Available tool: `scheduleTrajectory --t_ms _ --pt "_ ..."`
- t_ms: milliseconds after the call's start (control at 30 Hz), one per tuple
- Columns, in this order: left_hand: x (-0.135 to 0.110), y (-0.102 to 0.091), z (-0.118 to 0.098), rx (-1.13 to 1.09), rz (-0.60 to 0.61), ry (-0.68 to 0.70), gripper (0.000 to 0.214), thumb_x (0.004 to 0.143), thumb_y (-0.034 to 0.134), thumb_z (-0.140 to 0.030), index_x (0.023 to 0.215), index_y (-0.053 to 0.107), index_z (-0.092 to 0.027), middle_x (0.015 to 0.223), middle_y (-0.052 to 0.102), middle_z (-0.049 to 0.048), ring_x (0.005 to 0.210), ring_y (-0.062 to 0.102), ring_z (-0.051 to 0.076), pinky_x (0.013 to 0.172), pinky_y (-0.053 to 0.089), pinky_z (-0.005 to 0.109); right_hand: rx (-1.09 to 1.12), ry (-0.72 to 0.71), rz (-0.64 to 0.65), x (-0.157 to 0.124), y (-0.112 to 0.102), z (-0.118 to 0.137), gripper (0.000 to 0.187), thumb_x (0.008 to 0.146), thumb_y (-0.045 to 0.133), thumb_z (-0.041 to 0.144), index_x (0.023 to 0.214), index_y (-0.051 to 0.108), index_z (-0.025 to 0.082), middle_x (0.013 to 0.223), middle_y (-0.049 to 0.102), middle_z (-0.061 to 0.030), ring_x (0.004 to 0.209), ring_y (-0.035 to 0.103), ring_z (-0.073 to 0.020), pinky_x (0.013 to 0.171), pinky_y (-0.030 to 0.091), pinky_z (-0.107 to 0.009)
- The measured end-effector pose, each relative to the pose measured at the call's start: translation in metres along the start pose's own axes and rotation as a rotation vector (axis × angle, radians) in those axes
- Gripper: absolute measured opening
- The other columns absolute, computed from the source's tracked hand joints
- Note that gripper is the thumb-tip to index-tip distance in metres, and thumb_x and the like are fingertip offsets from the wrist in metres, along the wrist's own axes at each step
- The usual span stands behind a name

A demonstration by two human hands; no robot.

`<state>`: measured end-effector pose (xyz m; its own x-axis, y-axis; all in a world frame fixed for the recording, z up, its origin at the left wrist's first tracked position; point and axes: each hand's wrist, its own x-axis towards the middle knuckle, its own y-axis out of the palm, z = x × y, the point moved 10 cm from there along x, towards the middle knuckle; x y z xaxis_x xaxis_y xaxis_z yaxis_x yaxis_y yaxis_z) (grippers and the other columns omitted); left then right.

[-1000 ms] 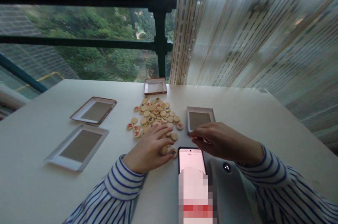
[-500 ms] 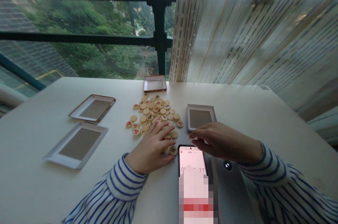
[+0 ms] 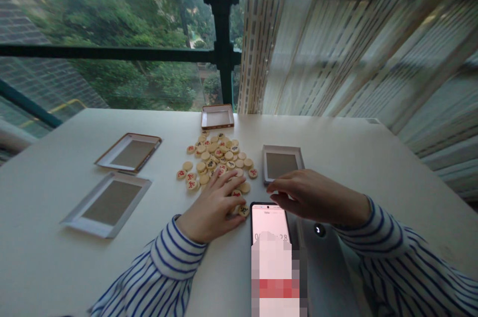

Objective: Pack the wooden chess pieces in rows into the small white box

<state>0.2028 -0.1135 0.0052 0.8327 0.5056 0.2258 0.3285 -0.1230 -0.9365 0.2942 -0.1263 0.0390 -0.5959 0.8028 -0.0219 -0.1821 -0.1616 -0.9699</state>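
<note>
A heap of round wooden chess pieces [image 3: 218, 160] with red and black characters lies mid-table. My left hand [image 3: 212, 205] lies palm down on the near edge of the heap, fingers spread over a few pieces. My right hand [image 3: 308, 195] hovers palm down, fingers stretched out loosely, just in front of a small white box tray [image 3: 282, 163] and beside the top of a phone [image 3: 269, 220] with a lit screen. Nothing shows in the right hand.
Two flat box lids lie at the left, one brown-edged [image 3: 129, 151] and one white [image 3: 108, 203]. A small brown box [image 3: 217, 116] stands behind the heap by the window. A grey garment [image 3: 328, 267] covers the table's near right. Striped curtains [image 3: 354, 43] hang at the right.
The view has shifted slightly. My left hand's fingers have slid a little over the near pieces. My right hand has barely moved.
</note>
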Motion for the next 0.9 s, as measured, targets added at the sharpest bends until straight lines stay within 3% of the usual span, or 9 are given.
scheduleTrajectory --t_ms 900 --pt "0.003 -0.037 -0.003 -0.023 -0.365 0.0 0.017 0.078 0.059 -0.026 0.094 0.06 -0.02 0.114 0.061 0.0079 0.118 0.046 0.023 0.103 0.031 0.051 -0.025 0.014 -0.04 -0.007 -0.018 -0.006 0.02 0.086 0.044 0.02 0.09 0.063 0.018 0.077 0.067 -0.0039 0.064 0.057 -0.0119 0.055 0.031 -0.025"
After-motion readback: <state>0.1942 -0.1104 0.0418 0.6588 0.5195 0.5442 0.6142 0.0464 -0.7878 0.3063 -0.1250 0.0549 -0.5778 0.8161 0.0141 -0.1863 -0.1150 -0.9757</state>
